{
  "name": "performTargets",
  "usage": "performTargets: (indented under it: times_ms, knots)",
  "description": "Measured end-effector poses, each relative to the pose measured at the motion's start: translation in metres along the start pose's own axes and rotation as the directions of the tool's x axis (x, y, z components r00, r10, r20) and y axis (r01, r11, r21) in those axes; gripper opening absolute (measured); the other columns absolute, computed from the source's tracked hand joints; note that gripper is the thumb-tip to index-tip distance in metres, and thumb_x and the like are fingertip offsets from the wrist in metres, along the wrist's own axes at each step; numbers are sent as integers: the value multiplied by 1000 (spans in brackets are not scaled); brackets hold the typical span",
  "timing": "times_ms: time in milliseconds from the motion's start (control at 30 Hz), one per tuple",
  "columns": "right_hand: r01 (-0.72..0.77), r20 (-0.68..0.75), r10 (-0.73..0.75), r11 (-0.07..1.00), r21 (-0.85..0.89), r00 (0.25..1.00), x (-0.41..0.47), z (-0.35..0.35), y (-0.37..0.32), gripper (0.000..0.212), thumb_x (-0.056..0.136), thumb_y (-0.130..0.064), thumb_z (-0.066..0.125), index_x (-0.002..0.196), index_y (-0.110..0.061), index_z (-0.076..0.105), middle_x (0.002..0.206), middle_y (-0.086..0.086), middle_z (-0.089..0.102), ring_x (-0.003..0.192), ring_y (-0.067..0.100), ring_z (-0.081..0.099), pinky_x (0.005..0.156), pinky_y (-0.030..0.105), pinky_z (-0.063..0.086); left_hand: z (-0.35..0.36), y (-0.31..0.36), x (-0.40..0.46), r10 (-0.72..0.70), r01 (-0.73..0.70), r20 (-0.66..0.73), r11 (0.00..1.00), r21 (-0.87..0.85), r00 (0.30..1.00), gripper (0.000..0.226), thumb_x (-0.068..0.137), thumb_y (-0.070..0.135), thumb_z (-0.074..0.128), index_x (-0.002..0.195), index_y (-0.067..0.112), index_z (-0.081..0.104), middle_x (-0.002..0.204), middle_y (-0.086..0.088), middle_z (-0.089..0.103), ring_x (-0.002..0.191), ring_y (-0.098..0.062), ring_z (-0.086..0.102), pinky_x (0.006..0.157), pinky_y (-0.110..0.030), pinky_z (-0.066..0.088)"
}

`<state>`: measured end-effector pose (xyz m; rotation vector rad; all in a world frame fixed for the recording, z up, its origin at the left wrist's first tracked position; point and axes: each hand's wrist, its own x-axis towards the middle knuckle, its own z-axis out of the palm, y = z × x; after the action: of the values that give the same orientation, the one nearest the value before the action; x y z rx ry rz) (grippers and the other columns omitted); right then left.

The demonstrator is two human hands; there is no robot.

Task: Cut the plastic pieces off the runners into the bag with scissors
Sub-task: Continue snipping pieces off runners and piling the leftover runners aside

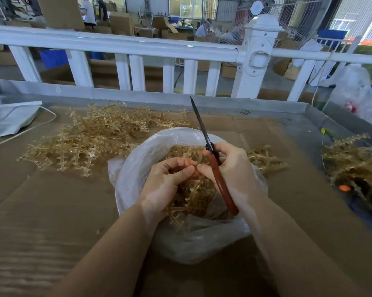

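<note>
- The bag (pixel 138 151), clear plastic with its mouth rolled open, sits on the table (pixel 52 221) right under my hands, and it holds a heap of small tan pieces (pixel 202 196).
- My left hand (pixel 165 179) is over the bag's mouth, fingers curled around a tan runner (pixel 176 213) that trails down over the near rim.
- My right hand (pixel 230 166) grasps the scissors (pixel 215 166) by the red handles, blades together and pointing up and away from me; its fingertips also pinch the runner beside my left thumb.
- A loose pile of runners (pixel 91 138) lies on the table left of the bag.
- More runners (pixel 352 157) lie at the right edge.
</note>
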<state>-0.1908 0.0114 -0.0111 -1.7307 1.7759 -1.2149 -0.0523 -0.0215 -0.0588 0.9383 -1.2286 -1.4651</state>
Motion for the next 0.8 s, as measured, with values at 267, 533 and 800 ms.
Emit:
performTargets:
  times_ms: [267, 533, 800]
  knots:
    - [22, -127, -28, 998, -54, 992, -5, 8, 0, 15, 89, -15, 65, 103, -16, 63, 81, -9, 59, 72, 0, 59, 61, 2, 40, 3, 2, -2, 0, 0, -31, 1000, 3, 1000, 25, 81, 6, 67, 64, 24, 71, 81, -2, 71, 86, -19, 66, 87, -34, 50]
    - [13, -198, -34, 994, -106, 980, 1, 20, 8, 17, 91, -13, 59, 108, -11, 62, 88, -7, 61, 82, 11, 61, 68, 13, 44, 2, 5, -6, -9, 9, 4, 998, -59, 1000, 26, 81, 5, 65, 62, 21, 68, 82, -4, 69, 84, -20, 66, 90, -38, 49]
    - [54, -103, -80, 969, -240, 991, -4, 8, 12, 17, 91, -15, 60, 108, -16, 64, 76, -14, 50, 56, -10, 43, 54, -4, 33, 3, 3, -3, -30, 25, -63, 997, -76, 998, 13, 83, 7, 67, 74, 15, 70, 76, -4, 72, 77, -17, 69, 82, -34, 52]
